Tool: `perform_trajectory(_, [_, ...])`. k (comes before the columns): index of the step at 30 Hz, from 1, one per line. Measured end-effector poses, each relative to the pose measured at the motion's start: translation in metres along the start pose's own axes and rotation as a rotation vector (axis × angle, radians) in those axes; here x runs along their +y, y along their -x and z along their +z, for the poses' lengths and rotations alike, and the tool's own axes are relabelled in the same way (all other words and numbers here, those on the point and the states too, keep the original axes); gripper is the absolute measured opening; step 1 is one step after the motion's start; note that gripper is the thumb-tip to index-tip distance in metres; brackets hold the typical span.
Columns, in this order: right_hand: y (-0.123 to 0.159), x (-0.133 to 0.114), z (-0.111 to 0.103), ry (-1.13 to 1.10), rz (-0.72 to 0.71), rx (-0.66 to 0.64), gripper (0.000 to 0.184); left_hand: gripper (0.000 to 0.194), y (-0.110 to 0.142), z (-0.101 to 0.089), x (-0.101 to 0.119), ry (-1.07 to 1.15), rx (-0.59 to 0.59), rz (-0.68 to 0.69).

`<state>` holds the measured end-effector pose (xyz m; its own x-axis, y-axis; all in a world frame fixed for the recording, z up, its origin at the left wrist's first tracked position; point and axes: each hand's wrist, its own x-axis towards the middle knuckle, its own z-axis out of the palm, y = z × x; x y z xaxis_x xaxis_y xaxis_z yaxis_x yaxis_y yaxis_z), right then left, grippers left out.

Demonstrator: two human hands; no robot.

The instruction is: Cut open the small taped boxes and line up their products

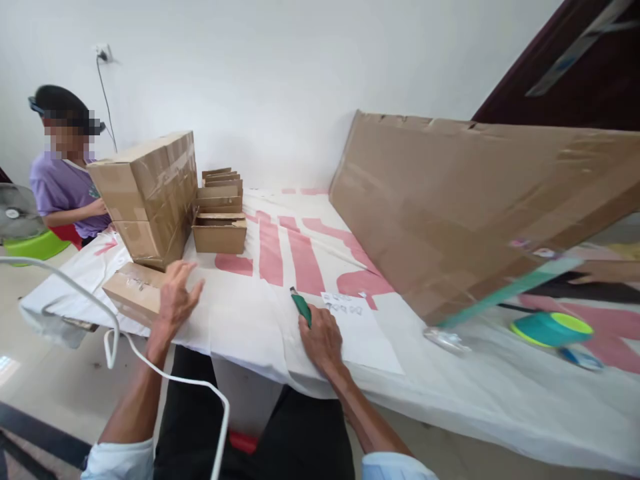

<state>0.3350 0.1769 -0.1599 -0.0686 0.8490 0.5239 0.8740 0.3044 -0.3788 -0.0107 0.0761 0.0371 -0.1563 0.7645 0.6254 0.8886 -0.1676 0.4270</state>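
Head view: two bare hands, well apart, over one cloth-covered table (245, 307). The right hand (323, 339), at the left edge of one paper (373, 343), is closed around one green tool (301, 311), which juts beyond the fingers, well apart from the left hand (176, 299). That hand, farther left of the paper, spreads its fingers by one small box (133, 291); contact is unclear. Beyond, left of the paper, are one taped stack (150, 183) and several overlapping open boxes (220, 237). Right of the paper rises one large cardboard (465, 200). One co-worker (63, 183) is far left.
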Motion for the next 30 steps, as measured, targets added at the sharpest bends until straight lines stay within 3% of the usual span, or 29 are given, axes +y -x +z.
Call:
perform_trajectory(2, [0.0,-0.001,0.0,0.022,-0.003,-0.014,0.032,0.039,-0.005,-0.033,-0.025,-0.169,0.071,-0.112])
perform_trajectory(5, [0.0,-0.002,0.0,0.051,-0.009,-0.018,0.031,0.048,-0.011,-0.074,-0.067,-0.391,0.082,-0.413])
perform_trajectory(8, [0.0,-0.003,0.0,0.054,-0.008,-0.008,0.031,0.061,-0.012,-0.099,-0.1,-0.424,0.031,-0.678])
perform_trajectory(10, [0.001,-0.002,0.0,0.063,-0.007,-0.004,0.031,0.067,-0.009,-0.105,-0.115,-0.335,0.011,-0.766])
perform_trajectory(15, [0.002,0.0,0.0,0.112,0.045,-0.038,0.035,0.065,0.003,-0.095,-0.115,-0.195,-0.008,-0.762])
perform_trajectory(24, [0.003,-0.003,-0.006,0.123,0.068,-0.067,0.036,0.074,0.047,-0.04,-0.03,0.138,-0.189,-0.467])
perform_trajectory(27, [0.003,-0.005,-0.009,0.145,0.06,-0.064,0.034,0.094,0.059,-0.035,-0.033,0.386,-0.299,-0.479])
perform_trajectory(30, [0.003,-0.005,-0.01,0.148,0.057,-0.067,0.034,0.128,0.066,-0.03,-0.054,0.697,-0.446,-0.467])
